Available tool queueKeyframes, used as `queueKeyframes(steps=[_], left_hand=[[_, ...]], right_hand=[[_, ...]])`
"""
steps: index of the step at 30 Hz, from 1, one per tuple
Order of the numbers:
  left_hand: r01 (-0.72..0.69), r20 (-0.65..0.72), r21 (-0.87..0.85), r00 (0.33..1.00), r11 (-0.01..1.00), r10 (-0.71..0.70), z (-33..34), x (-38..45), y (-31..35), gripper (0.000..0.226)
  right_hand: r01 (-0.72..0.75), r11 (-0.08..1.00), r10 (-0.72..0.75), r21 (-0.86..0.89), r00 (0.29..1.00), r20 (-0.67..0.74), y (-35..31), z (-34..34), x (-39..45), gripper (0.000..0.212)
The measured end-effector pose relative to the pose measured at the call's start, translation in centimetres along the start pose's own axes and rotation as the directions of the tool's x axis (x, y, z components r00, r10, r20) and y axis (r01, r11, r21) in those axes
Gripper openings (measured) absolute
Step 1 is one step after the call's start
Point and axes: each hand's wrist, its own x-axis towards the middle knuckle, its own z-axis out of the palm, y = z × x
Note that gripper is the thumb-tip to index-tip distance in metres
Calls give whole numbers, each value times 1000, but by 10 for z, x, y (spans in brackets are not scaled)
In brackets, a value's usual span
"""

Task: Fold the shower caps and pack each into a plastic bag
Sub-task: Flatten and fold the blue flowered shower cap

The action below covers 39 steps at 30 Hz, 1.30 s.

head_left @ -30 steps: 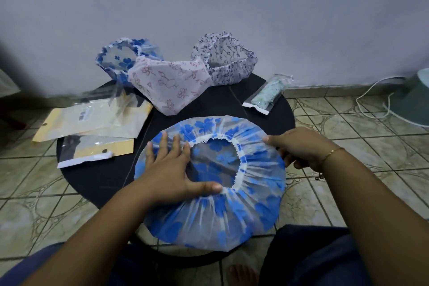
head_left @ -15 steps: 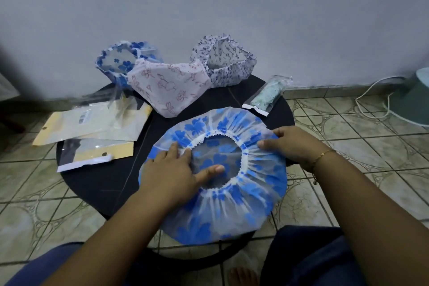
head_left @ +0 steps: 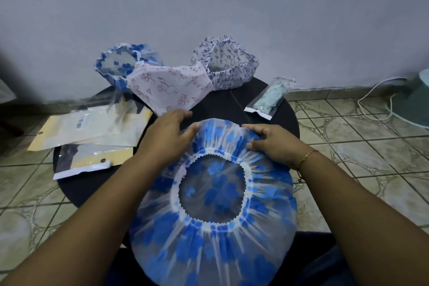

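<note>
A clear shower cap with blue flowers (head_left: 213, 234) lies spread flat with its elastic opening up, on the near part of the round black table (head_left: 286, 118) and overhanging its near edge. My left hand (head_left: 168, 139) rests on the cap's far-left rim, thumb on the plastic, fingers reaching onto the table. My right hand (head_left: 271, 143) pinches the far-right rim between curled fingers and thumb. At the back stand a second blue-flowered cap (head_left: 116, 65), a pink-printed cap (head_left: 169, 90) and a navy-printed cap (head_left: 228, 65). Empty plastic bags (head_left: 88, 127) lie at the left.
A sealed bag holding a folded green cap (head_left: 269, 100) lies at the table's back right. Another flat bag (head_left: 86, 162) hangs over the left edge. The wall is close behind. On the tiled floor at right are a teal object (head_left: 417, 100) and a white cable (head_left: 376, 93).
The blue-flowered cap has slid toward me over the table's near edge. Both hands moved from its sides and opening up to its far rim.
</note>
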Motion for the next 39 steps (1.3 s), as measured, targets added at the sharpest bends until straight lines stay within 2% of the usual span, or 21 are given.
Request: queueKeyframes(steps=[2, 5, 7, 9, 13, 16, 22, 27, 30, 33, 36, 37, 39], left_hand=[[-4, 78, -130, 997, 992, 14, 2, 9, 0, 48], [116, 185, -316, 981, 942, -58, 8, 18, -3, 33], [201, 197, -414, 972, 888, -128, 12, 19, -7, 22], [259, 213, -471, 961, 843, -176, 16, 20, -12, 21], [321, 233, -537, 945, 781, -228, 20, 21, -17, 19], [343, 177, -535, 939, 772, -295, 19, 24, -23, 20], [312, 138, -401, 950, 861, -280, 22, 23, -23, 21], [235, 10, -266, 971, 935, -241, 18, 19, -38, 22], [178, 14, -110, 984, 978, -178, 13, 12, -39, 25], [44, -46, 105, 998, 993, -39, 3, -2, -38, 34], [-77, -106, 225, 989, 971, 103, -11, -25, -25, 38], [-89, -62, 223, 993, 971, 105, -15, -35, -19, 42], [-58, 163, 179, 986, 982, 29, -15, -53, -14, 63]], right_hand=[[25, 1000, -25, 5, 999, 30, -2, 1, 2, 50], [25, 998, -27, 50, 998, 48, 0, 1, 7, 51], [5, 997, -6, 81, 1000, 5, 1, 1, 9, 39], [-10, 996, 18, 84, 995, -95, -1, 3, 10, 20], [-86, 986, 117, 145, 967, -224, 0, 6, 20, 36], [-94, 992, 114, 80, 944, -311, 1, 4, 29, 41], [-71, 990, 22, -124, 933, -359, 1, 2, 37, 37], [-99, 975, 28, -200, 944, -328, 3, -12, 29, 40], [-109, 954, 4, -278, 936, -352, 7, -19, 18, 20], [-18, 929, -145, -370, 902, -408, 7, -18, 2, 22], [193, 878, -340, -438, 895, -289, 6, -9, -19, 28], [262, 861, -379, -436, 903, -205, 8, -5, -25, 30], [330, 848, -369, -414, 929, -16, 15, 5, -32, 39]])
